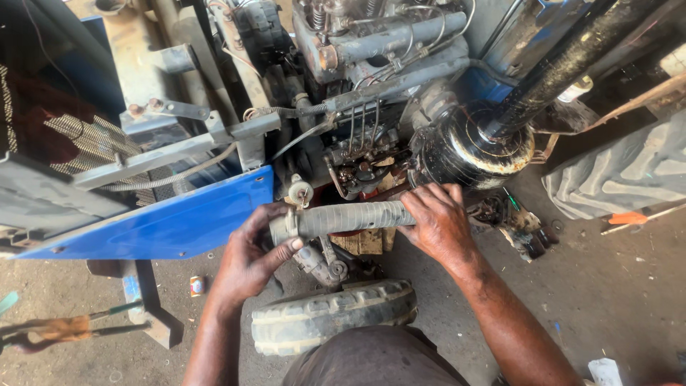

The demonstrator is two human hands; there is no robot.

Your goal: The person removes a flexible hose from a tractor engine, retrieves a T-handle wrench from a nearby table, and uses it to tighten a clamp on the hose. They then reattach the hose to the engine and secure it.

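Beside the blue tractor panel, above a small tyre, both hands gripped a grey ribbed hose: left hand pinching its clamped end (best kept square), right hand wrapped around the other end, steadying it.

hose above tyre, engine behind

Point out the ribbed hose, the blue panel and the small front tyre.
ribbed hose (354, 216), head view, middle of its ribbed length.
blue panel (171, 221), head view, its flat face.
small front tyre (332, 316), head view, its tread.
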